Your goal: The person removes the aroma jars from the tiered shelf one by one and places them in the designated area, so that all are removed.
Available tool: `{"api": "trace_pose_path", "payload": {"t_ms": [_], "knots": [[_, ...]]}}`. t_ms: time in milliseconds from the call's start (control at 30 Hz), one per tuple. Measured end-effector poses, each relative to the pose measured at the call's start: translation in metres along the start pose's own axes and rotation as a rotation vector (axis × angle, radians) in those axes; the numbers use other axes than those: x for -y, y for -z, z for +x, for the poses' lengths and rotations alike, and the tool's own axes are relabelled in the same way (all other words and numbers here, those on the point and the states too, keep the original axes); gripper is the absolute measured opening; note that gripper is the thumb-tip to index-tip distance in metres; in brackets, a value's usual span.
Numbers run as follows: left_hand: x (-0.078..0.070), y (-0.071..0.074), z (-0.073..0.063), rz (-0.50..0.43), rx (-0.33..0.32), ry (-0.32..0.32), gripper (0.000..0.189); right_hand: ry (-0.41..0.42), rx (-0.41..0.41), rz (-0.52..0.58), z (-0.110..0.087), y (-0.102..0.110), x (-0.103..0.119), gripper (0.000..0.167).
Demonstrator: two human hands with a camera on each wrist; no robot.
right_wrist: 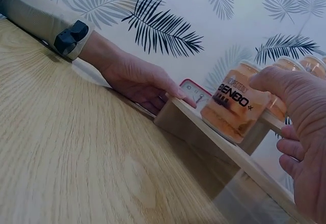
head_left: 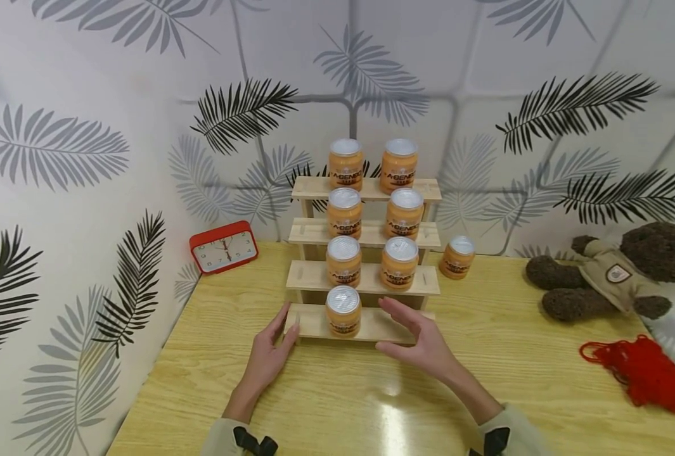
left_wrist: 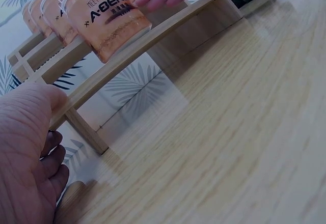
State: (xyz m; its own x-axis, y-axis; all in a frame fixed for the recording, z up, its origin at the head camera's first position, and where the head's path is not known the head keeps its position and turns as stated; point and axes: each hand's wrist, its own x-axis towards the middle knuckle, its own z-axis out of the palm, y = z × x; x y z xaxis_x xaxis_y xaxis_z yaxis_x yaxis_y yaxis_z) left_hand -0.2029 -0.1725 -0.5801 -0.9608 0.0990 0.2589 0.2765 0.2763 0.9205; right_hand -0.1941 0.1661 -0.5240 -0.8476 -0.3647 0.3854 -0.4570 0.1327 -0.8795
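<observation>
A light wooden stepped rack (head_left: 312, 322) stands on the table, with several orange cans with silver lids on its steps. My left hand (head_left: 269, 351) grips the left end of the lowest step; in the left wrist view its thumb lies on top and its fingers curl below the board. Near the middle of that step is a single can (head_left: 343, 322). To the right of this can, my right hand (head_left: 419, 342) hovers at the step's right part, thumb and fingers apart, holding nothing. Another can (head_left: 457, 259) sits on the table beside the rack.
A red clock (head_left: 224, 247) leans by the wall at the back left. On the right lie a brown teddy bear (head_left: 611, 275) and a bundle of red yarn (head_left: 648, 373). The patterned wall (head_left: 485, 126) rises close behind the rack.
</observation>
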Motion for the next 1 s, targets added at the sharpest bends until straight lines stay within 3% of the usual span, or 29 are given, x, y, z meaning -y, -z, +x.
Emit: {"api": "trace_pose_path", "payload": {"t_ms": [600,1000], "knots": [[-0.002,0.0,0.002,-0.012,0.008,-0.012,0.061,-0.038,0.019,-0.014,0.03,-0.03,-0.004,0.081],[-0.002,0.001,0.0,-0.012,0.001,-0.003,0.06,-0.059,0.003,-0.005,0.039,-0.045,-0.006,0.081]]}}
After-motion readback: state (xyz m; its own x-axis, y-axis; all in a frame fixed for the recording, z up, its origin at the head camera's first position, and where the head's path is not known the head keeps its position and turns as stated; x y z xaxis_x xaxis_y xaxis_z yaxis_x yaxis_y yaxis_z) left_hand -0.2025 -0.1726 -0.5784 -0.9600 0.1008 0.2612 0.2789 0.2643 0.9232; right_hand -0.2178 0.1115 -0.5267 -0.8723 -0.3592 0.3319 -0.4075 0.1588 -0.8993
